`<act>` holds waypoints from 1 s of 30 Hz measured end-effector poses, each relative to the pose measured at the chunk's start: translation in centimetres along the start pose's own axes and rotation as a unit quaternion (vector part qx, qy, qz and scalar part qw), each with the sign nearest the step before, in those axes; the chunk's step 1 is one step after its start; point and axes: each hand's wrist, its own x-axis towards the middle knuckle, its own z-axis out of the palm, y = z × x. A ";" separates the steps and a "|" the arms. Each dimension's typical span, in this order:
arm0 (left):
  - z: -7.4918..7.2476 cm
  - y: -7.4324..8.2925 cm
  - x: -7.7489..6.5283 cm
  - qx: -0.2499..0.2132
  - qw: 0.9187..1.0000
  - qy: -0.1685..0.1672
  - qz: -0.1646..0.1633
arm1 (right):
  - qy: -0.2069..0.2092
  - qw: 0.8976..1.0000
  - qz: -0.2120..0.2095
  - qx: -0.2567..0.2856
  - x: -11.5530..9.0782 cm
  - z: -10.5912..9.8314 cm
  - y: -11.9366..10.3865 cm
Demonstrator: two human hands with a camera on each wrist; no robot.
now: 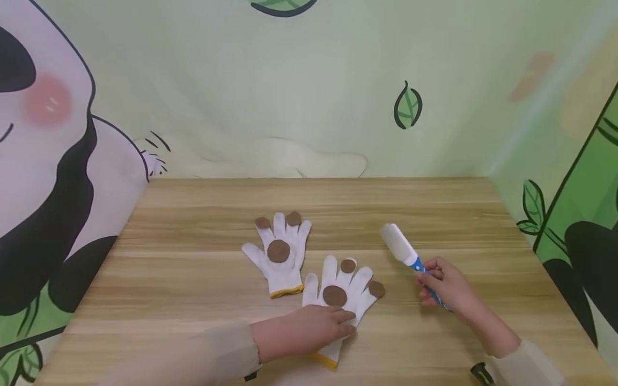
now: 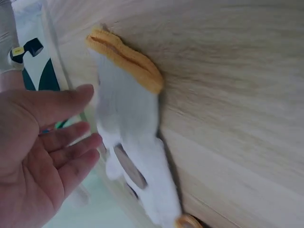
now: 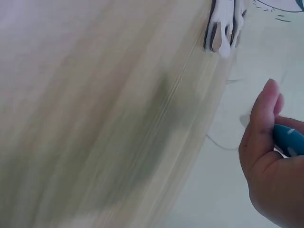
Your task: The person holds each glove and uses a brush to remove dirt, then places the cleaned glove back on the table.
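My right hand (image 1: 449, 289) grips the blue handle of a brush (image 1: 402, 245), its white head pointing up and left above the table. The right wrist view shows the fingers curled round that blue handle (image 3: 289, 138). Over the cuff end of the nearer white glove (image 1: 354, 306) is my left hand (image 1: 309, 329), fingers extended. In the left wrist view, that hand (image 2: 47, 152) is beside the glove (image 2: 128, 107) with relaxed fingers, pinching nothing; contact is hard to tell. A second white glove (image 1: 285, 276) lies further back on the left. Both gloves have round brown patches and yellow cuffs.
The gloves lie on a wooden table (image 1: 183, 300). Behind it stands a pale green wall (image 1: 328, 107) with painted leaves. A painted panda (image 1: 43, 177) is on the left side. A small black device (image 1: 482, 373) sits by the right wrist.
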 end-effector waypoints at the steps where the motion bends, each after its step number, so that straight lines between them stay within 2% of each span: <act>1: 0.0 0.1 0.4 0.014 1.000 -0.003 -0.001 | 0.005 1.000 -0.003 -0.010 -0.3 0.0 0.1; 5: 0.1 0.6 1.8 0.069 0.997 -0.006 -0.014 | 0.028 0.998 -0.026 -0.053 -1.7 0.4 0.8; 10: 0.4 1.0 3.1 0.117 0.993 0.023 -0.019 | 0.089 0.988 -0.040 -0.121 -3.6 1.1 1.5; 13: 0.6 1.1 3.7 0.127 0.991 0.026 -0.023 | 0.123 0.977 -0.067 -0.160 -4.6 1.7 1.8; 17: 0.4 1.4 4.2 0.125 0.992 0.001 -0.034 | 0.161 0.957 -0.135 -0.200 -5.6 2.8 2.4; 21: 0.1 1.6 4.4 0.122 0.992 -0.019 -0.037 | 0.180 0.932 -0.206 -0.238 -6.2 3.6 3.2; 22: 0.0 1.6 4.4 0.122 0.992 -0.020 -0.038 | 0.184 0.923 -0.228 -0.251 -6.3 3.7 3.5; 27: 0.0 1.5 4.7 0.131 0.991 -0.007 -0.039 | 0.214 0.856 -0.353 -0.312 -6.3 4.0 4.6; 30: 0.1 1.4 4.7 0.131 0.990 -0.011 -0.039 | 0.207 0.839 -0.383 -0.327 -6.3 4.1 5.0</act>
